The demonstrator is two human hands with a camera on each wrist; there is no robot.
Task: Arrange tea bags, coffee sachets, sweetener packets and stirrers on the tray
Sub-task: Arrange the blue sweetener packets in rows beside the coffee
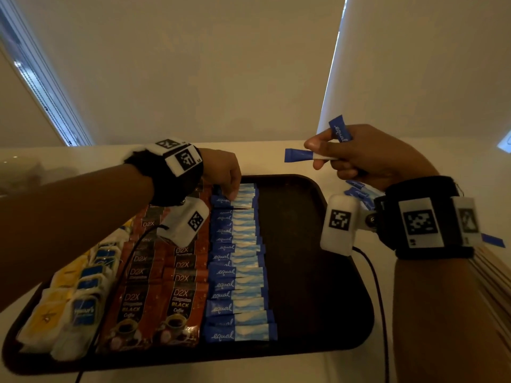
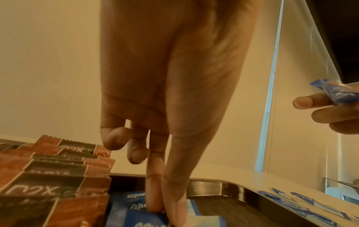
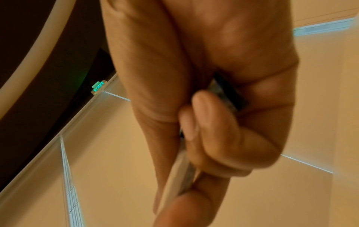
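Dark tray on pale counter, loaded in columns. Tea bags along left edge, yellow and blue tags. Coffee sachets next, two overlapping rows, brown and black. Row of sweetener packets beside those, blue and white, stacked like shingles toward far rim. Right part of tray bare.

Left hand down at far end of sweetener row; thumb and forefinger extended onto topmost packet, other fingers curled back. Pressing or pinching could not be told from wrist view, contact hidden by fingertips.

Right hand raised above counter, beyond tray's far right corner, clenched around held sweetener packets; one end stuck out leftward past the fingers, another upward over the knuckles. Exact count in fist unclear, right wrist view blurred.

Loose sweetener packets on counter just outside tray's right rim, partly behind right wrist. Stirrers at far right edge, well apart from tray.
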